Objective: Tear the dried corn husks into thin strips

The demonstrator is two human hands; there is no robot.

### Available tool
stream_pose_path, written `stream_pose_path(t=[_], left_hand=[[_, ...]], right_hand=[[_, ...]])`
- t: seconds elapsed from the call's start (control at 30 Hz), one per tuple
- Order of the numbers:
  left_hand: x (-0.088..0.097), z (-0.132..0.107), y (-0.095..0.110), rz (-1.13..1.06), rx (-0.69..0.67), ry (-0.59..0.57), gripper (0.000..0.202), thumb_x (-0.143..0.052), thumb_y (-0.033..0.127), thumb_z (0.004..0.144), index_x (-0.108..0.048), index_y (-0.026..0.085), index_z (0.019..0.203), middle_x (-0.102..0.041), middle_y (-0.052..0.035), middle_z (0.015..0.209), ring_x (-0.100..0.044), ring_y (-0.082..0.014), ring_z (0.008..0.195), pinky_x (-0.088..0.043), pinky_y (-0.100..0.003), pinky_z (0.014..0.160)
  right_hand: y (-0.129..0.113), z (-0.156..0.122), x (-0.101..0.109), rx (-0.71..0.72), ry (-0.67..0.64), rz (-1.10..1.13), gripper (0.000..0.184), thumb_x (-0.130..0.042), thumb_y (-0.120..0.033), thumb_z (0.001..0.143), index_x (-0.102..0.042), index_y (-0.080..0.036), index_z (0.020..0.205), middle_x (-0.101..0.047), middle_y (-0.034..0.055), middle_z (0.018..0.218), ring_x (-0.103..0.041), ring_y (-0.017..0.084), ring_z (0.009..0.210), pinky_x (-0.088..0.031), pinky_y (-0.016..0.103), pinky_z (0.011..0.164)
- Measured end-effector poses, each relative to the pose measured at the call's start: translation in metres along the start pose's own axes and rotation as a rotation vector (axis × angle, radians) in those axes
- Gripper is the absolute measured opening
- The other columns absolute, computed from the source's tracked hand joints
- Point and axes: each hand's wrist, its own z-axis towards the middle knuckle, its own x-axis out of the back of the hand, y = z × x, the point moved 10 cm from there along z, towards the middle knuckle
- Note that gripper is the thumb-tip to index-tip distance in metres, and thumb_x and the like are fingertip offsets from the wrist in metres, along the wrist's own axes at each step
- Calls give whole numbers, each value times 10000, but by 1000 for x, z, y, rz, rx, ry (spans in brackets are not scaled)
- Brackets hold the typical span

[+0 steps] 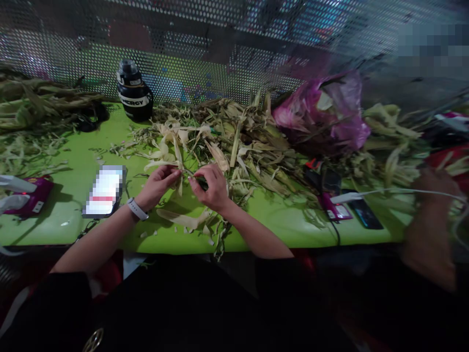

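Observation:
My left hand [163,182], with a pale band on its wrist, pinches a pale corn husk [178,155] between thumb and fingers. Close beside it, my right hand [212,187] is closed round a small dark-handled tool [202,183]. The tool's thin tip points toward the left fingertips; its exact kind is hard to make out. Just beyond both hands spreads a heap of dried husks and stalks [256,142]. A loose husk strip [178,218] and small scraps lie on the green table [139,239] nearer to me.
A phone [104,190] and a purple power strip [31,198] lie at left. Behind them stands a black bottle [135,95]. At right are a pink plastic bag [326,115], a second phone [367,211], cables and another person's arm [432,220]. Perforated metal panel [176,58] closes the back.

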Motion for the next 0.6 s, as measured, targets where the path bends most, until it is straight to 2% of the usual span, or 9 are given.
stream_pose_path(t=[0.1, 0.2, 0.33, 0.4, 0.5, 0.6], left_hand=[[4, 1, 1, 0, -31, 35, 352, -814, 364, 685, -643, 144, 901, -638, -1, 816, -554, -93, 710, -449, -222, 661], [8, 4, 2, -37, -51, 40, 333, -823, 334, 676, -650, 146, 889, -647, 0, 814, -569, -91, 718, -461, -219, 675], [7, 8, 3, -102, -46, -4, 331, -839, 306, 667, -683, 143, 909, -669, -3, 830, -584, -88, 727, -478, -212, 684], [3, 7, 4, -117, -20, -54, 361, -846, 295, 661, -702, 141, 955, -675, -10, 828, -589, -92, 723, -481, -208, 653], [-1, 6, 5, -103, 6, -119, 423, -854, 281, 655, -718, 141, 1029, -681, -25, 831, -587, -95, 699, -466, -196, 586], [-1, 4, 4, -35, 12, -157, 443, -854, 292, 661, -726, 139, 1057, -708, -56, 875, -593, -102, 686, -467, -206, 581]], right_hand=[[-4, -3, -23, -9, -216, 47, 207, -584, -381, 858, -588, -181, 807, -621, 64, 801, -564, 194, 790, -441, 350, 771], [9, -6, -39, -190, -337, 362, 203, -573, -368, 840, -593, -177, 772, -619, 36, 777, -551, 154, 736, -435, 300, 719], [34, -13, -49, -578, -329, 846, 189, -626, -367, 772, -561, -191, 754, -594, -27, 660, -546, 107, 625, -428, 240, 623], [40, -17, -52, -718, -299, 1027, 189, -632, -357, 732, -533, -197, 745, -617, -35, 633, -577, 105, 599, -454, 232, 600], [40, -17, -53, -784, -287, 1164, 173, -616, -324, 694, -507, -198, 741, -657, -27, 634, -596, 105, 542, -499, 239, 554], [38, -16, -53, -773, -306, 1192, 154, -589, -310, 697, -492, -198, 741, -656, -28, 594, -559, 98, 446, -462, 220, 434]])
